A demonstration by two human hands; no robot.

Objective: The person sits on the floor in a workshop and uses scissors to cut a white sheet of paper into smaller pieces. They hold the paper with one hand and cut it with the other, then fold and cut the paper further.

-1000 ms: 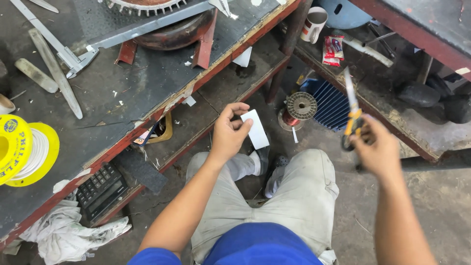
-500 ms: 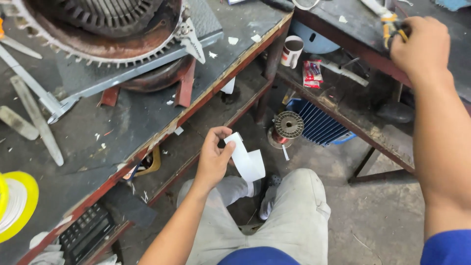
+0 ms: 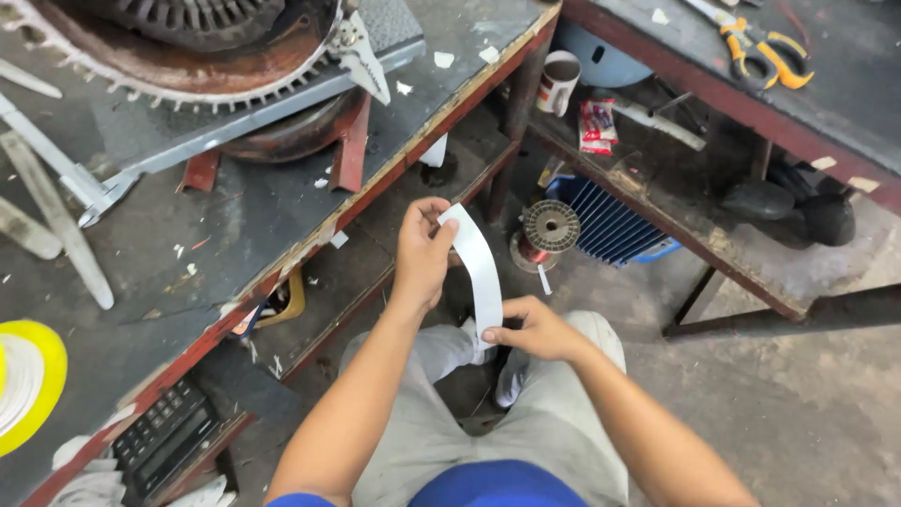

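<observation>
Over my lap, both hands pinch a white paper strip [image 3: 479, 272] — left hand [image 3: 422, 253] topmost, right hand [image 3: 535, 330] lowest — red-and-white packet [image 3: 596, 126] on the shelf beyond.

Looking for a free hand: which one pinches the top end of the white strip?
The left hand holds the white strip at its top; the right hand pinches the bottom.

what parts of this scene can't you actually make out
Head view only:
- Large toothed metal ring: cut off by the top edge.
- Yellow spool: cut off by the left edge.
- White strip held by left hand and right hand: its ends covered by fingers.
- Feet: hidden by the knees.
</observation>
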